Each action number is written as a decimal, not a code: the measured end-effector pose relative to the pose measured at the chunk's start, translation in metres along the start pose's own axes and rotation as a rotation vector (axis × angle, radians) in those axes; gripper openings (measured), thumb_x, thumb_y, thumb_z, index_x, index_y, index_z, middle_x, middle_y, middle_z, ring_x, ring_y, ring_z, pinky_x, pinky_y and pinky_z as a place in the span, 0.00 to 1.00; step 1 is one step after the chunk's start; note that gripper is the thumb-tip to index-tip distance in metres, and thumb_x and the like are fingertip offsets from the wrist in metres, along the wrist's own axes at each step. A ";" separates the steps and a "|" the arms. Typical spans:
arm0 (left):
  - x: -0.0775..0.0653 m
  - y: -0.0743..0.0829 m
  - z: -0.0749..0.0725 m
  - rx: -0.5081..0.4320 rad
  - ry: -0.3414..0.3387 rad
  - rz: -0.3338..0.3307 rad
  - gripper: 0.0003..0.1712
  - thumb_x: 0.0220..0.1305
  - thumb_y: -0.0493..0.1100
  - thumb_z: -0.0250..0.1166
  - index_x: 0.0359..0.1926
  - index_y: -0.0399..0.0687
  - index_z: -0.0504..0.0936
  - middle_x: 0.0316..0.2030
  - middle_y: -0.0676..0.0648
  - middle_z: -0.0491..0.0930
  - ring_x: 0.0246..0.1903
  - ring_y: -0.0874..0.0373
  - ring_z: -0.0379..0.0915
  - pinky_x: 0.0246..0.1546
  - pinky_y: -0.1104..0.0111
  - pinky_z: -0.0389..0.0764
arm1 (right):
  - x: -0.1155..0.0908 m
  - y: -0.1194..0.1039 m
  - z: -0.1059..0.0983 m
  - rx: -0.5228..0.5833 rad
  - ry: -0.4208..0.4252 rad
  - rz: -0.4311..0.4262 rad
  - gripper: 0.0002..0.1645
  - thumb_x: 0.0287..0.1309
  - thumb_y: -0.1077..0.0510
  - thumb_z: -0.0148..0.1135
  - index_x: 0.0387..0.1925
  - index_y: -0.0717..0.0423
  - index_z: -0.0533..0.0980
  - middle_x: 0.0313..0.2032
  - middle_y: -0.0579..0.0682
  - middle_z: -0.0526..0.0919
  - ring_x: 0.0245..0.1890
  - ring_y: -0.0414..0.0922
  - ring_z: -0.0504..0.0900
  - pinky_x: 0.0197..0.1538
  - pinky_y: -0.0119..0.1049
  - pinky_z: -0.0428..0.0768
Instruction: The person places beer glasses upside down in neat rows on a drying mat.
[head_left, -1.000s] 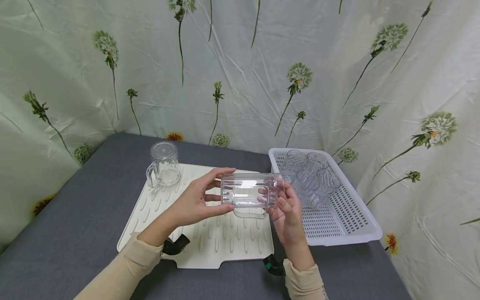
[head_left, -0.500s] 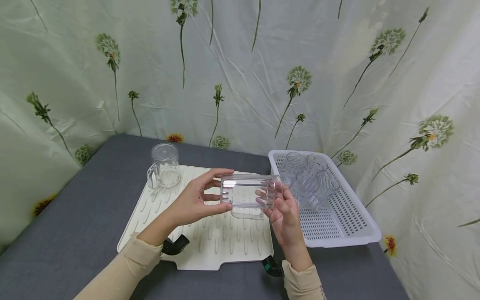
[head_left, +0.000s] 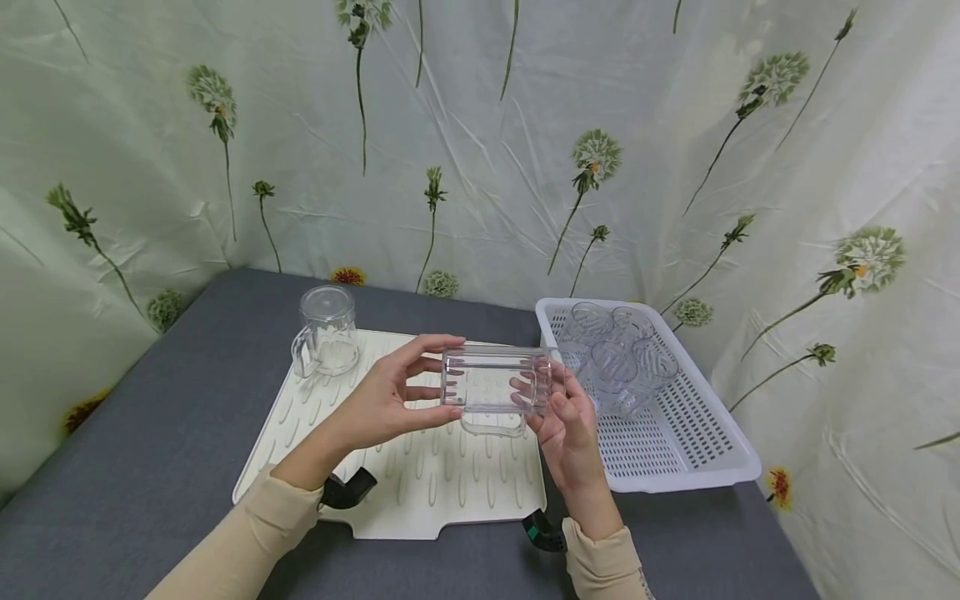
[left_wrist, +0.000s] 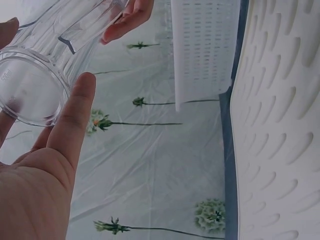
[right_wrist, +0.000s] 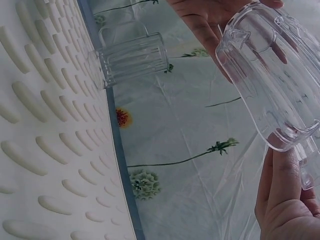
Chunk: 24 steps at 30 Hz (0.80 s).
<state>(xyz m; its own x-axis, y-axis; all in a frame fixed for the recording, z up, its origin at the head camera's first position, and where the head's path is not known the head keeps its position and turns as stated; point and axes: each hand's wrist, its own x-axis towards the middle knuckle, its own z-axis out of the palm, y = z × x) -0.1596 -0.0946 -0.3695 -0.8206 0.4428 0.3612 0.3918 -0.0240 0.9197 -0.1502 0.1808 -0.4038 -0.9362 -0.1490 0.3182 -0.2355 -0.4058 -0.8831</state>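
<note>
A clear ribbed mug lies sideways in the air between both hands, above the white ridged board. Its handle hangs on the side facing me. My left hand grips the base end, thumb below and fingers above; that round base shows in the left wrist view. At the other end, my right hand holds the mug near its rim, some fingers visible through the clear wall. A second clear mug stands upside down on the board's far left corner, handle to the left.
To the right, a white perforated basket contains several clear mugs clustered toward its far left. A dark grey cloth covers the table. Behind it hangs a pale curtain printed with dandelions.
My right hand and the rim end of the mug have shifted slightly left since a second ago. Both hands keep their hold; the other mugs have not moved.
</note>
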 end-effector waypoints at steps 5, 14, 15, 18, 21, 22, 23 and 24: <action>0.000 -0.001 -0.002 0.013 0.007 -0.001 0.45 0.61 0.32 0.79 0.77 0.49 0.71 0.70 0.42 0.73 0.65 0.39 0.79 0.56 0.62 0.90 | 0.000 -0.001 -0.001 -0.012 -0.010 0.010 0.41 0.74 0.52 0.60 0.75 0.69 0.56 0.63 0.53 0.79 0.60 0.44 0.89 0.59 0.34 0.88; -0.001 -0.003 -0.007 0.035 0.033 0.019 0.43 0.61 0.33 0.79 0.75 0.57 0.73 0.68 0.39 0.74 0.64 0.40 0.80 0.57 0.62 0.89 | 0.002 -0.011 0.003 -0.071 -0.005 0.048 0.41 0.76 0.59 0.57 0.79 0.73 0.53 0.64 0.48 0.78 0.62 0.40 0.86 0.62 0.30 0.86; -0.001 -0.003 -0.008 0.035 0.036 0.021 0.43 0.61 0.33 0.79 0.75 0.56 0.74 0.69 0.39 0.73 0.64 0.39 0.80 0.57 0.62 0.89 | 0.002 -0.012 0.003 -0.087 -0.002 0.050 0.41 0.76 0.59 0.57 0.79 0.73 0.53 0.65 0.48 0.78 0.63 0.40 0.85 0.62 0.30 0.85; -0.001 -0.004 -0.009 0.035 0.041 0.018 0.43 0.61 0.33 0.79 0.75 0.56 0.74 0.71 0.41 0.73 0.65 0.38 0.79 0.57 0.62 0.89 | 0.003 -0.015 0.003 -0.149 0.007 0.063 0.40 0.75 0.61 0.57 0.80 0.72 0.54 0.68 0.48 0.76 0.65 0.38 0.82 0.65 0.29 0.84; -0.001 -0.004 -0.012 0.057 0.051 0.009 0.43 0.61 0.34 0.79 0.75 0.58 0.74 0.73 0.43 0.72 0.66 0.41 0.79 0.58 0.62 0.89 | 0.004 -0.018 0.001 -0.241 0.014 0.092 0.39 0.74 0.63 0.56 0.80 0.70 0.56 0.72 0.51 0.73 0.67 0.36 0.79 0.66 0.28 0.82; -0.001 -0.005 -0.012 0.062 0.053 0.007 0.43 0.61 0.34 0.79 0.75 0.58 0.74 0.73 0.42 0.72 0.66 0.42 0.79 0.58 0.62 0.89 | 0.005 -0.019 0.001 -0.272 0.013 0.106 0.39 0.73 0.63 0.56 0.80 0.68 0.57 0.73 0.53 0.72 0.67 0.36 0.79 0.67 0.27 0.81; -0.001 -0.005 -0.013 0.069 0.057 0.004 0.43 0.61 0.34 0.80 0.75 0.59 0.74 0.73 0.43 0.72 0.66 0.42 0.79 0.58 0.62 0.89 | 0.006 -0.020 0.000 -0.301 0.012 0.122 0.38 0.73 0.63 0.55 0.80 0.66 0.58 0.74 0.54 0.70 0.67 0.35 0.78 0.67 0.26 0.80; -0.001 -0.005 -0.014 0.076 0.062 0.001 0.43 0.61 0.35 0.80 0.75 0.60 0.74 0.72 0.44 0.73 0.65 0.43 0.79 0.58 0.62 0.89 | 0.008 -0.022 0.000 -0.330 0.010 0.138 0.38 0.74 0.62 0.55 0.80 0.65 0.58 0.74 0.55 0.70 0.68 0.35 0.78 0.68 0.26 0.79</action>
<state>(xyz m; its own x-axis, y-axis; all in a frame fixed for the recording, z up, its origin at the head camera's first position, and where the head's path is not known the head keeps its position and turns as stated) -0.1668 -0.1075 -0.3722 -0.8433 0.3867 0.3733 0.4215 0.0448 0.9057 -0.1524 0.1887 -0.3823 -0.9671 -0.1729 0.1867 -0.1772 -0.0691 -0.9817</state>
